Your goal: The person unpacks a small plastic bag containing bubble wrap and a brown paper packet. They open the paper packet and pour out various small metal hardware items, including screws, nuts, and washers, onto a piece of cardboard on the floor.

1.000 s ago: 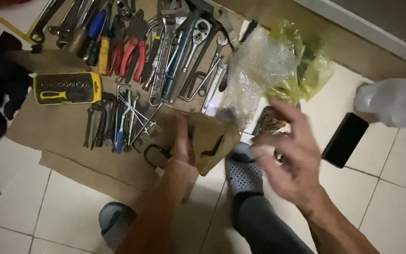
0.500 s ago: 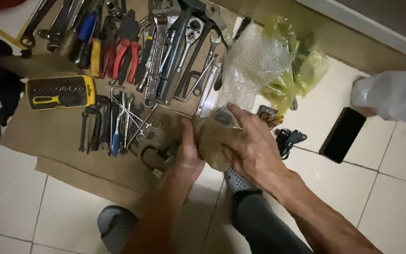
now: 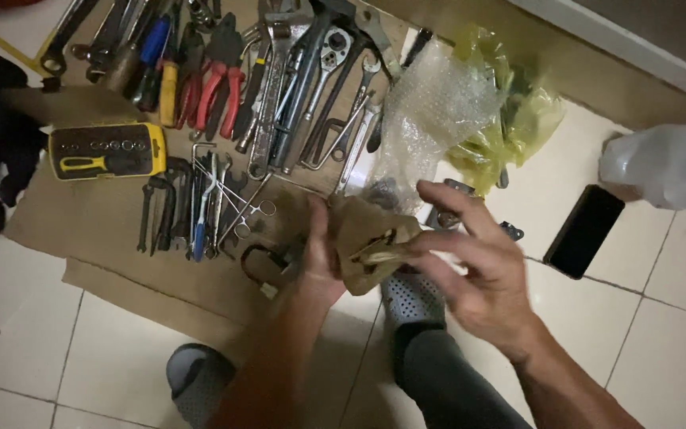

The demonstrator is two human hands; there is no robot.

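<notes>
My left hand [image 3: 317,260] grips a crumpled brown piece of cardboard or paper [image 3: 367,238] from its left side, holding it just above the brown cardboard mat [image 3: 81,230]. My right hand [image 3: 478,266] hovers at the piece's right edge with its fingers spread, its fingertips close to or just touching the edge. A dark padlock [image 3: 267,266] lies on the mat right beside my left hand. What is inside the folded piece is hidden.
Several wrenches, red-handled pliers [image 3: 216,79] and a yellow bit set [image 3: 109,151] lie on the mat. Bubble wrap [image 3: 430,111] and a yellow plastic bag [image 3: 518,127] sit behind, a black phone [image 3: 585,230] and a white bag [image 3: 668,171] to the right. My grey shoes [image 3: 414,298] rest below.
My right hand came down over the brown piece, then drew back to the right with its fingers apart. My left hand stayed on the piece, which now stands more upright.
</notes>
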